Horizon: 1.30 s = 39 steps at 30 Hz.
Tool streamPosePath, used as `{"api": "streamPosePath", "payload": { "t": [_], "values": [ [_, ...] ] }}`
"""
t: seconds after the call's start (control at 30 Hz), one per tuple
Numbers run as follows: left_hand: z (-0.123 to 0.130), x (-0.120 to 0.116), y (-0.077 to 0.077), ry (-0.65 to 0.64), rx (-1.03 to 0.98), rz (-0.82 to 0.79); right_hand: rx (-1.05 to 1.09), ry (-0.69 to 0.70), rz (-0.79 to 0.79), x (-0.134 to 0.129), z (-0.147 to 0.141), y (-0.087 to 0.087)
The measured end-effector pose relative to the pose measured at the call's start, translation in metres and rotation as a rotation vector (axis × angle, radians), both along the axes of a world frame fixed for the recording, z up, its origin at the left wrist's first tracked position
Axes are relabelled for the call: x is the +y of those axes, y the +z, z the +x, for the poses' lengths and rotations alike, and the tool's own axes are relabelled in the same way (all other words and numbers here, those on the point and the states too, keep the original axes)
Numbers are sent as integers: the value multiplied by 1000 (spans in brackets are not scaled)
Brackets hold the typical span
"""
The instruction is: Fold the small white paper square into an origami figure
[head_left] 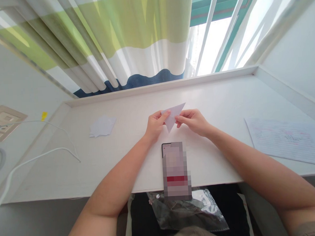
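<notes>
A folded white paper triangle [174, 114] is held up over the middle of the white desk. My left hand [155, 126] grips its left side, with the thumb on top of the paper. On the right, my right hand [191, 121] pinches the lower right edge between thumb and fingers. One point of the paper sticks out to the upper right and another points down. Below the hands, nearer the desk's front edge, lies a phone [175, 166] with its screen blurred out.
Some white paper pieces [102, 126] lie on the desk [117, 166] at left. Written sheets [288, 139] lie at right. A white cable [43, 152] crosses the left side. A clear plastic bag [189, 215] rests below the front edge. Behind hangs a curtain [131, 27].
</notes>
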<state>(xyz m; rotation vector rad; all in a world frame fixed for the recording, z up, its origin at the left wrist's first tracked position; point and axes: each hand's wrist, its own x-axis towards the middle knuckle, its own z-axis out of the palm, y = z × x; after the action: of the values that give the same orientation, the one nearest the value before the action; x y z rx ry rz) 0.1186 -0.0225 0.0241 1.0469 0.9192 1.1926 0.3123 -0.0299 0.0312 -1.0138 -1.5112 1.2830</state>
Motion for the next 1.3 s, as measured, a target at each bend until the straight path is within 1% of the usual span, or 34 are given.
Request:
{"api": "streamPosePath", "payload": {
  "t": [0.1, 0.2, 0.3, 0.4, 0.57, 0.73, 0.93, 1.13, 1.3],
  "values": [
    [0, -3, 3, -111, 38, -25, 12, -16, 9, 0, 2, 1],
    [-1, -5, 6, -236, 134, -35, 71, -8, 8, 1, 5, 2],
    [-2, -6, 8, -288, 211, -14, 91, -12, -9, 1, 6, 3],
    [-3, -7, 9, -320, 218, -10, 96, -6, -36, 2, 7, 3],
    [-2, -5, 5, -308, 204, -29, 110, -15, -82, 3, 9, 4],
    [-3, -5, 4, -327, 210, -47, 94, -98, -58, 5, 12, 5],
    [-4, -4, 4, -363, 179, -59, 175, -128, -98, 7, 13, 3],
    [-4, -3, 4, -355, 219, -52, 223, -200, -24, 11, 15, 2],
    [-4, -3, 6, -351, 203, -58, 224, -266, -9, 14, 14, -3]
  ]
}}
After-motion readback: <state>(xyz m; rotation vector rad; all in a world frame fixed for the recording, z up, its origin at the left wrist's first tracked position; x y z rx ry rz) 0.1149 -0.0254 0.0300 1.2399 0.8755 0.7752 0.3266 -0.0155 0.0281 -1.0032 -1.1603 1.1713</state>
